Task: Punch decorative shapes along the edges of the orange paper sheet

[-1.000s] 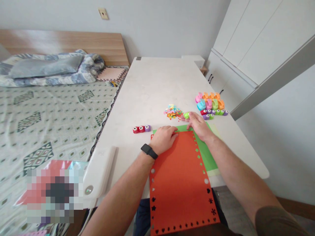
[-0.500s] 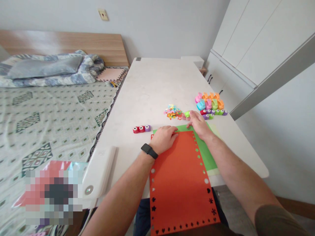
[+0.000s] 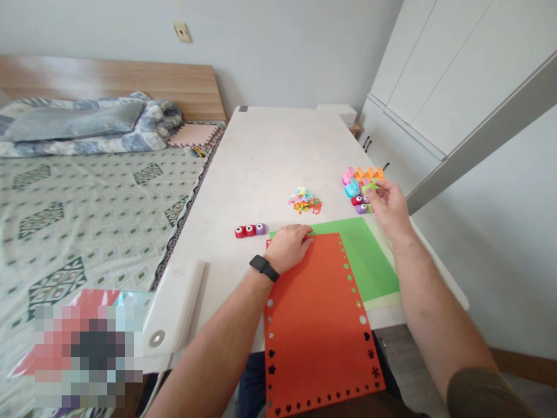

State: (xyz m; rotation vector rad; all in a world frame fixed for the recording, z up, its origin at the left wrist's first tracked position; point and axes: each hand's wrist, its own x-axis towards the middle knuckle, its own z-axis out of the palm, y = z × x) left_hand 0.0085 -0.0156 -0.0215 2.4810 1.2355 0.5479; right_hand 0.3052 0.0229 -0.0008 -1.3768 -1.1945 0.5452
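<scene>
My left hand (image 3: pixel 289 247), with a dark watch on the wrist, rests across the top left of a red-orange paper sheet (image 3: pixel 315 302). Its fingers reach past the top edge, the thumb a little apart from them. Small shapes are punched along the sheet's sides and bottom, which overhangs the table edge. Underneath lies a green sheet (image 3: pixel 374 261). At the right, my right hand (image 3: pixel 389 206) pinches a green craft punch (image 3: pixel 369 188) over the cluster of punches, partly hiding them. Among these are a blue punch (image 3: pixel 352 187) and a small red punch (image 3: pixel 357 201).
A heap of colourful paper cutouts (image 3: pixel 306 201) lies beyond the sheets. Three small punches (image 3: pixel 250 230) stand in a row to the left. A white device (image 3: pixel 174 305) with a cable occupies the near left table edge. A bed (image 3: pixel 100 215) adjoins the white table (image 3: pixel 278 151).
My right hand has moved right with the green punch, from beside the cutouts to the punch cluster, uncovering more of the green sheet. My left hand stays on the red-orange sheet.
</scene>
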